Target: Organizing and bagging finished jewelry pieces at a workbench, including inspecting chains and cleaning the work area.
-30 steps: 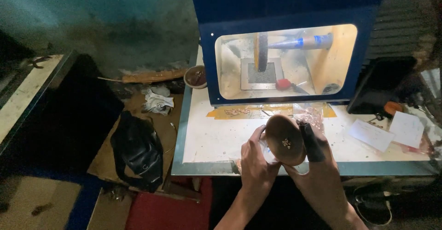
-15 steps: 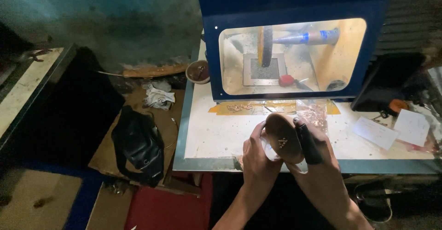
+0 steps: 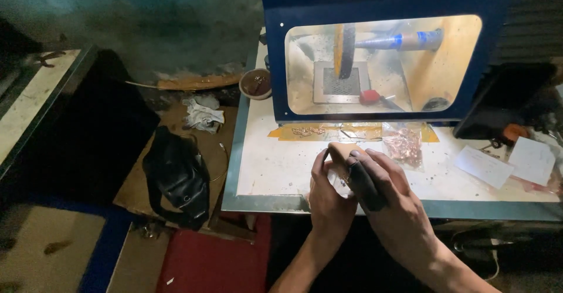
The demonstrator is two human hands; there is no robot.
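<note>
Both my hands meet over the near edge of a white worktop (image 3: 275,170). My left hand (image 3: 328,196) cups a brown oval pad (image 3: 339,151) from the left. My right hand (image 3: 390,196) closes on it from the right, with a black cover (image 3: 363,184) on the forefinger lying across it. Something small and pale (image 3: 339,180) sits between the palms, mostly hidden. Just beyond the hands stands a blue machine housing (image 3: 275,64) with a lit window, and a dark wheel (image 3: 347,50) hangs inside it.
A clear bag of copper-coloured bits (image 3: 404,143) lies right of the pad. Thin chains (image 3: 305,131) rest on a yellow strip. Two paper slips (image 3: 484,165) lie at right. At back left is a small bowl (image 3: 255,84). On the floor lie a black bag (image 3: 176,176) and white rag (image 3: 202,114).
The pad has tipped away, so less of its broad face shows, and my hands have closed further over it. The view has shifted slightly left.
</note>
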